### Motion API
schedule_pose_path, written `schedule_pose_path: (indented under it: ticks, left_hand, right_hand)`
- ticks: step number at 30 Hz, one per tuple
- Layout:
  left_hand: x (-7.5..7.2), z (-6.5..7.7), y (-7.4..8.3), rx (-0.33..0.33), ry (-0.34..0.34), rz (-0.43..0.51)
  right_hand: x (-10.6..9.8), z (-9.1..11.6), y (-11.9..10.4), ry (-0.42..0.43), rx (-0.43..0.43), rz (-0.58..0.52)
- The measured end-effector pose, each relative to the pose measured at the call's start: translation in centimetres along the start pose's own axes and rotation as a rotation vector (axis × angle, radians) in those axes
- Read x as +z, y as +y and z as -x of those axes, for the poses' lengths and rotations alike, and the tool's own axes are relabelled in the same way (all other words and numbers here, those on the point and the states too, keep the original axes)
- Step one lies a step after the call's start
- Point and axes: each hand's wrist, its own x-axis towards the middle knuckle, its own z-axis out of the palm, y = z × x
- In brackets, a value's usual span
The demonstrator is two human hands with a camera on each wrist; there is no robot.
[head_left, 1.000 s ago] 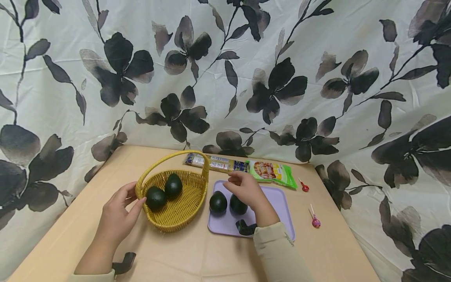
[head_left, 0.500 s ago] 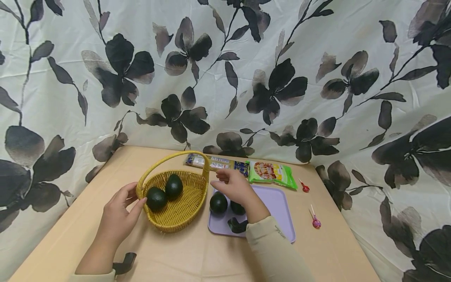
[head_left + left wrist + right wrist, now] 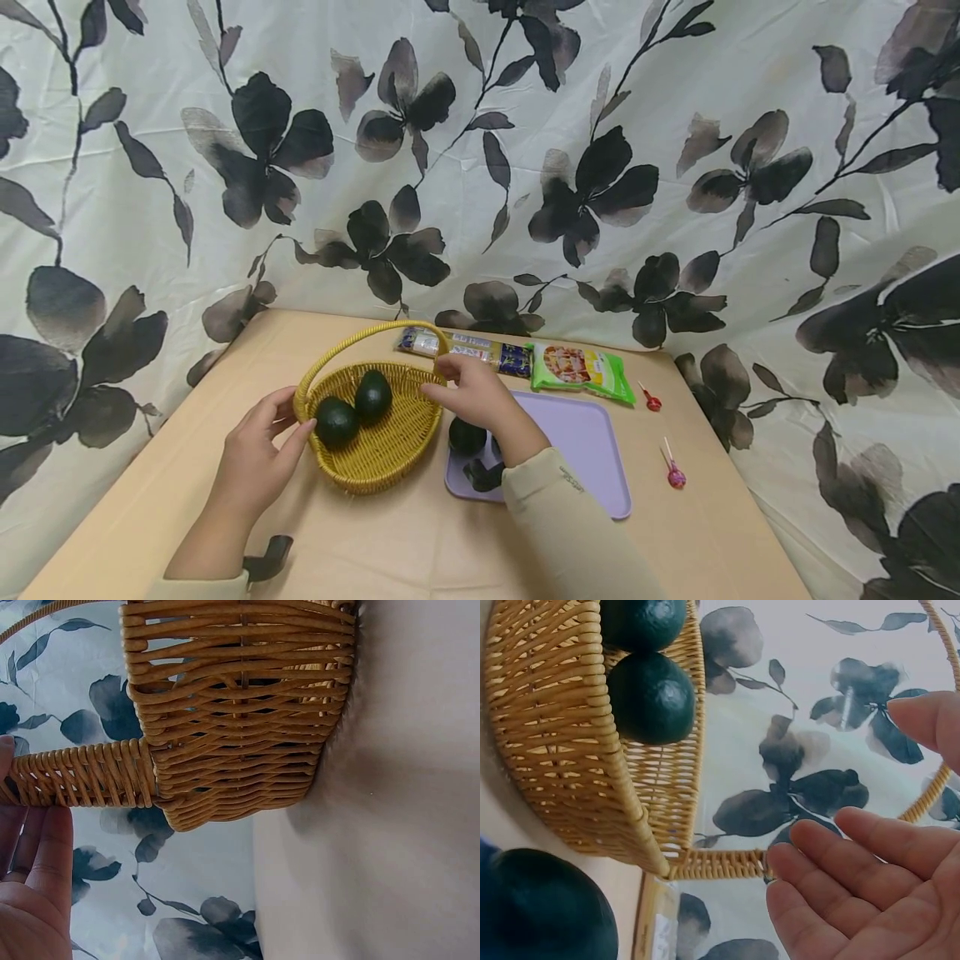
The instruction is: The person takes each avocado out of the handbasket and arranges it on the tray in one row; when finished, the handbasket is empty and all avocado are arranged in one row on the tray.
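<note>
The left hand (image 3: 258, 450) holds the left end of the yellow wicker basket's (image 3: 408, 433) handle between thumb and fingers; the left wrist view shows the fingers (image 3: 52, 851) against the woven handle (image 3: 82, 776). Two dark green avocados (image 3: 336, 422) lie at the basket's left side. Beside the handle's right end is the right hand (image 3: 480, 396), its fingers extended and thumb apart, holding nothing. Its fingertips (image 3: 784, 859) overlap the handle in the right wrist view; contact is hard to tell. Another avocado (image 3: 467, 436) sits on the lilac tray (image 3: 581, 442), and one more is mostly hidden behind the right wrist.
Behind the tray lie a long noodle packet (image 3: 480, 346) and a green snack bag (image 3: 581, 372). Two lollipops, one red (image 3: 651, 400) and one pink-purple (image 3: 675, 475), are at the right of the table (image 3: 405, 550). A floral cloth (image 3: 480, 183) hangs behind.
The right hand has moved left, from above the tray's avocados to the handle's right end. The left hand has stayed at the handle; the basket and avocados have not visibly shifted.
</note>
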Motion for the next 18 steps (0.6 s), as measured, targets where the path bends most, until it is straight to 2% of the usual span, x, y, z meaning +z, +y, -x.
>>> schedule_pose_path:
  ticks: [18]
  left_hand:
    - [0.0, 0.1, 0.1, -0.005, 0.001, 0.010]
  right_hand:
    - [2.1, -2.4, 0.2, -0.034, -0.006, -0.064]
